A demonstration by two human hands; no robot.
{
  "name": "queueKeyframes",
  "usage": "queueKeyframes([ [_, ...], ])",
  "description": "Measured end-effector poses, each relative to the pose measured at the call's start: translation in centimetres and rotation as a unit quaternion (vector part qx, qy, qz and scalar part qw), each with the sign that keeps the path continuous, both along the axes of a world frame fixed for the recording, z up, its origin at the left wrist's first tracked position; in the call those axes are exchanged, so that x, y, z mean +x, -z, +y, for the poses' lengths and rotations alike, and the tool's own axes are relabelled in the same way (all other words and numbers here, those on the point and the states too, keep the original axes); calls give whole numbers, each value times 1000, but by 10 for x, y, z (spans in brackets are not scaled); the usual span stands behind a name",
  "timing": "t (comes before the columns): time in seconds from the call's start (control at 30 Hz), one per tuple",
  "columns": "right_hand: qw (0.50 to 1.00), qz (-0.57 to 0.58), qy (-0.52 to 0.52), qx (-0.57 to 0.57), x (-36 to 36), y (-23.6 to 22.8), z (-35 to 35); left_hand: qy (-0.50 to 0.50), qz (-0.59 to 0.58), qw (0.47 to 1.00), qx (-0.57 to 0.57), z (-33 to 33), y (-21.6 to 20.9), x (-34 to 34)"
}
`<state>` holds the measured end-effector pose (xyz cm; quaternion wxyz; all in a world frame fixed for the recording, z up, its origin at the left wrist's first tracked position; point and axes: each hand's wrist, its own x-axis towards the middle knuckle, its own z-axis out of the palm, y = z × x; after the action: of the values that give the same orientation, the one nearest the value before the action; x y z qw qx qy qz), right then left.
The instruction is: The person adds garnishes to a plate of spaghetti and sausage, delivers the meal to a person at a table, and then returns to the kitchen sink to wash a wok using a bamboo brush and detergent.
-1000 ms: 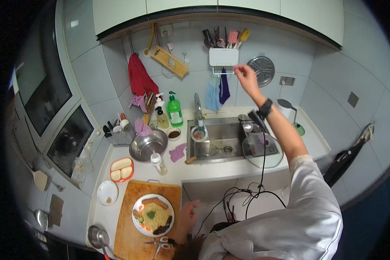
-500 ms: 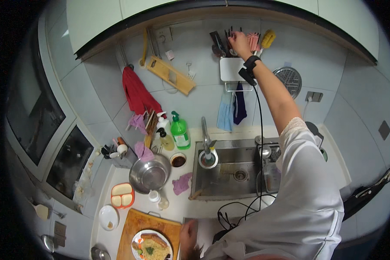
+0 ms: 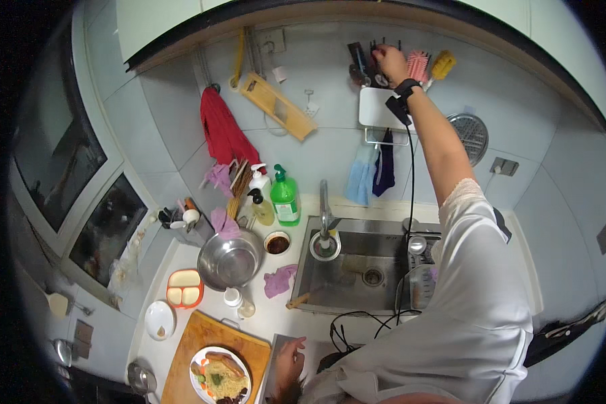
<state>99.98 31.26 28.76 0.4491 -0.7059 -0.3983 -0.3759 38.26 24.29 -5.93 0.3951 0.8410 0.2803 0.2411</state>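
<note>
Right hand point(image 3: 390, 62) now higher, at the wall utensil rack point(image 3: 367, 64).

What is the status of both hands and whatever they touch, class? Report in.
Right hand raised, fingers among the dark utensils hanging on the wall rack; grip unclear. Left hand flat on the counter edge beside the wooden cutting board. Nothing blocking either.

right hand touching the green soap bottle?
No: the right hand is raised to the rack of utensils on the wall, far above the green soap bottle beside the sink.
</note>
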Motion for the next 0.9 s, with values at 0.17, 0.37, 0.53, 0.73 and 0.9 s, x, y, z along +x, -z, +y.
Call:
queueKeyframes([
  [0.17,990,-90,-29,108,25,-6,11,-13,46,999,-11,-1,-9,-5],
  [0.37,923,-341,-136,119,-25,-18,-35,30,36,999,24,15,34,5],
  [0.53,848,-433,-292,89,-234,63,-81,-62,1,996,69,7,-38,-18],
  [0.73,693,-81,-702,-141,-437,175,-91,-125,-71,975,167,-3,-91,-47],
  [0.9,663,212,-709,-112,-537,193,-72,-42,-149,984,-92,-18,-75,-88],
])
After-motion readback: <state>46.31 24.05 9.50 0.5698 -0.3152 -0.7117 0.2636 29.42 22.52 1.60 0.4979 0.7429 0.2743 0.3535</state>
